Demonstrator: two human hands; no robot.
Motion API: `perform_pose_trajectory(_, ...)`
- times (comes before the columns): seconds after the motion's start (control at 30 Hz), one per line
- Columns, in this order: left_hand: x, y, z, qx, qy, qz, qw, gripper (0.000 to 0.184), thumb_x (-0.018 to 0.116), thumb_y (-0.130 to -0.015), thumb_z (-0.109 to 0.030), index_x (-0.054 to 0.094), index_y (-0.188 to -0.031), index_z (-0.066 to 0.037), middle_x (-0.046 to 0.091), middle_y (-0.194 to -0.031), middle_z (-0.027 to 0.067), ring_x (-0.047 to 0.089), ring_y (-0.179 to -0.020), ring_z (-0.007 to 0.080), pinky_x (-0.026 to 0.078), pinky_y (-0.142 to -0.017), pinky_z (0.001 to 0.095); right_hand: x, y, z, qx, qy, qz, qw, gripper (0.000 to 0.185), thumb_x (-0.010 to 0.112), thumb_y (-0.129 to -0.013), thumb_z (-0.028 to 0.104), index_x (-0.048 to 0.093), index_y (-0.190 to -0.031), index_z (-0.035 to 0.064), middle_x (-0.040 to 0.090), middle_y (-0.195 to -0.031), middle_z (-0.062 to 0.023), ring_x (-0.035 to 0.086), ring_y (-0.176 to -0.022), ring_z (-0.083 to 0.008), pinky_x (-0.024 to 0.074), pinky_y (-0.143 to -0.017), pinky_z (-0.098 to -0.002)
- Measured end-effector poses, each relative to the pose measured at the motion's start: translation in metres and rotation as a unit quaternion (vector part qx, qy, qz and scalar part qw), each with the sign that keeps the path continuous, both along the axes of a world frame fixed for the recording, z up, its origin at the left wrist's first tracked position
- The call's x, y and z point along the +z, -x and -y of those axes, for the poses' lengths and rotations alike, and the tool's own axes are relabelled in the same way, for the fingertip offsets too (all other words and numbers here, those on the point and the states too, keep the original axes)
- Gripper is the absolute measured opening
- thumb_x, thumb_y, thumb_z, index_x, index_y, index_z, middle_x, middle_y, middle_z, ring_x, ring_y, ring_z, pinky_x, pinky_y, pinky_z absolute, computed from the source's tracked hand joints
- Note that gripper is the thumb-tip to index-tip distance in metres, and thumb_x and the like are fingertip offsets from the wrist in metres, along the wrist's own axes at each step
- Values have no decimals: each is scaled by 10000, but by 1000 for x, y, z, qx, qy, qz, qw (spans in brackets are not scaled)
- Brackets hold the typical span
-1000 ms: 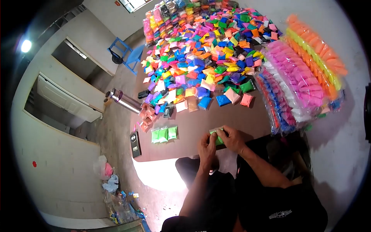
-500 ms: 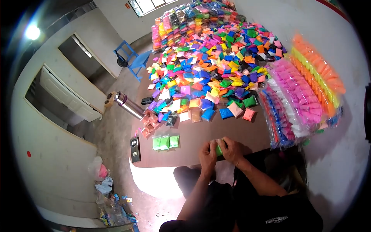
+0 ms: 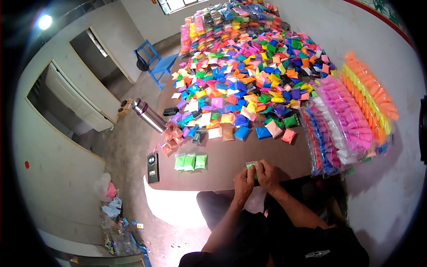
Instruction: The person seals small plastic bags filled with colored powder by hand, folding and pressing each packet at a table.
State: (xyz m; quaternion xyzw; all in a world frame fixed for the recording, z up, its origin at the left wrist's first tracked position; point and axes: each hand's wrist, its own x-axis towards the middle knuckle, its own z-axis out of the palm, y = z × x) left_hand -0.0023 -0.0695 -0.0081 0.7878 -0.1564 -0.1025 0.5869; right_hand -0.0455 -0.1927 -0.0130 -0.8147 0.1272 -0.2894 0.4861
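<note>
A small light-green packet [image 3: 251, 164] is pinched between both my hands at the table's near edge; its top shows above the fingers and the rest is hidden. My left hand [image 3: 244, 183] closes on its left side, thumb up. My right hand [image 3: 268, 176] grips the right side, its fingers curled close against the left hand. To the left, several light-green packets [image 3: 190, 162] lie side by side on the brown table [image 3: 222, 174]. Beyond my hands, a coral packet [image 3: 288, 135] and a blue packet [image 3: 263, 132] lie at the near edge of the pile.
A large pile of multicoloured packets [image 3: 249, 84] covers the table's far part. Long clear bags of pink packets [image 3: 344, 111] and other colours stand at the right. A steel flask [image 3: 149, 116] and a black device [image 3: 153, 168] sit on the left. A blue chair [image 3: 160, 66] stands behind.
Both hands have shifted slightly, and more of the green packet's top now shows above the fingers. The camera view has turned a little. The packets on the table have stayed in place.
</note>
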Motion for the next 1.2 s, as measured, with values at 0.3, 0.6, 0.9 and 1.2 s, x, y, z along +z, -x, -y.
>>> perform_pose_trajectory(0.3, 17, 3, 2, -65, 42, 4, 997, 381, 539, -1058, -365, 679, -1066, -12, 680, -802, 158, 636, -731, 186, 504, -702, 365, -16, -2, 6, -42, -19, -2, 999, 286, 575, -1028, 243, 588, -844, 26, 594, -708, -184, 622, -631, -329, 471, -584, -391)
perform_pose_trajectory(0.6, 6, 4, -2, -47, 15, -6, 999, 335, 547, -1066, -321, 692, -1080, -20, 695, -820, 147, 646, -742, 179, 516, -712, 363, 1, 0, 2, -25, 35, 11, 999, 265, 573, -1028, 248, 622, -895, 25, 631, -709, -165, 638, -628, -327, 483, -579, -387)
perform_pose_trajectory(0.9, -19, -6, -8, -75, 35, -41, 996, 320, 581, -1042, -331, 696, -1112, -41, 689, -797, 121, 637, -771, 145, 513, -733, 338, -7, 1, 1, 15, -132, 41, 990, 251, 575, -1048, 241, 597, -935, 17, 598, -756, -116, 560, -682, -151, 481, -635, -340)
perform_pose_trajectory(1.2, -20, -4, -7, -38, 100, -97, 990, 332, 590, -1032, -332, 692, -1020, -16, 622, -707, 124, 601, -690, 145, 502, -679, 342, 3, 6, 2, 17, -64, -8, 998, 247, 600, -1019, 246, 586, -932, 15, 616, -760, -165, 606, -660, -255, 487, -617, -376)
